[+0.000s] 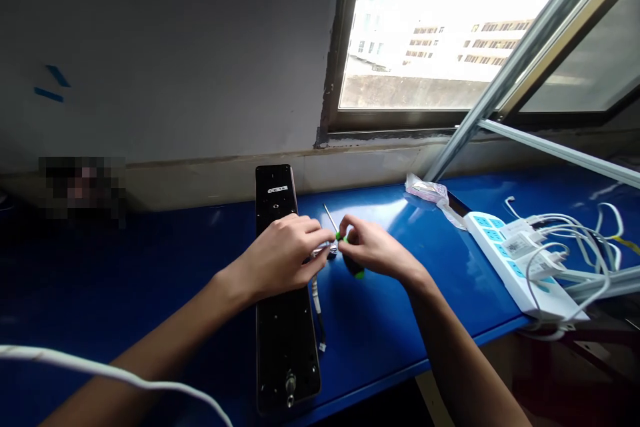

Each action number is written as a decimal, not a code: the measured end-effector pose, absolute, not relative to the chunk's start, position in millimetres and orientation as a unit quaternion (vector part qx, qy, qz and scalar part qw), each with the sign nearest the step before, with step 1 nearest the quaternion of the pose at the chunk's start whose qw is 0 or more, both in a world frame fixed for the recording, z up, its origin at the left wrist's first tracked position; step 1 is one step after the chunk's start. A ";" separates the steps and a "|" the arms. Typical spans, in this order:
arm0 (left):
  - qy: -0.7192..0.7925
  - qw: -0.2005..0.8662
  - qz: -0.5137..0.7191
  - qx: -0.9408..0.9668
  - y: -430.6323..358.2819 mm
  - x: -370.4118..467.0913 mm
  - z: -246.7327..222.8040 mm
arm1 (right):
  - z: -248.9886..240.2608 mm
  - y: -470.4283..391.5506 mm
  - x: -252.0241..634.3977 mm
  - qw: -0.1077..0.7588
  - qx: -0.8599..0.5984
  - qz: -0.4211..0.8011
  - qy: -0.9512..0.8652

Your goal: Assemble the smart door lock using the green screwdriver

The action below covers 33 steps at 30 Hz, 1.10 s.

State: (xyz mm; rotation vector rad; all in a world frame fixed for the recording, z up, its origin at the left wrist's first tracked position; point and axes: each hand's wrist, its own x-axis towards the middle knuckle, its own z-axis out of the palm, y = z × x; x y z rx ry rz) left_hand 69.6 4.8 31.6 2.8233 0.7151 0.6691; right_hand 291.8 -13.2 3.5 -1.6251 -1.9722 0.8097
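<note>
A long black panel (285, 327) with a small white label near its far end lies lengthwise on the blue table (380, 327). My left hand (287, 253) is over the panel's middle, its fingers pinched on a small metal connector (331, 251) at the panel's right edge. From under these fingers a white and black cable (317, 297) hangs down to a small white plug. My right hand (370, 247) is closed beside the connector, thumb and finger together; what they pinch is too small to make out. A screwdriver (357, 271) with a black and green handle lies under that hand, its shaft pointing away.
At the right, a white power strip (505, 267) holds several chargers with tangled white cables. A plastic bag (433, 193) lies near the wall. A metal frame (480, 113) slants up past the window. A white cable (125, 373) crosses the lower left. A blurred patch is at the far left.
</note>
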 end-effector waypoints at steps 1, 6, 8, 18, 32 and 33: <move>0.222 0.077 0.172 0.957 6.1 71.6 34.3 | 7.8 -13.2 301.2 0.254 -0.591 0.288 -0.710; 0.216 0.061 0.127 0.966 9.0 90.5 35.9 | 14.0 -13.3 336.1 0.406 -0.574 0.227 -0.674; 0.209 0.034 0.109 0.971 8.1 102.9 32.3 | 8.3 -11.8 340.4 0.475 -0.564 0.202 -0.645; 0.183 -0.017 -0.007 0.983 11.0 139.7 -3.9 | -4.4 -12.5 353.1 0.696 -0.501 0.167 -0.486; 0.168 0.013 -0.048 0.984 7.0 138.7 2.7 | -13.1 -13.2 346.2 0.707 -0.454 0.221 -0.496; 0.174 0.013 -0.042 0.984 6.8 139.3 2.0 | -13.8 -12.8 345.8 0.710 -0.446 0.224 -0.497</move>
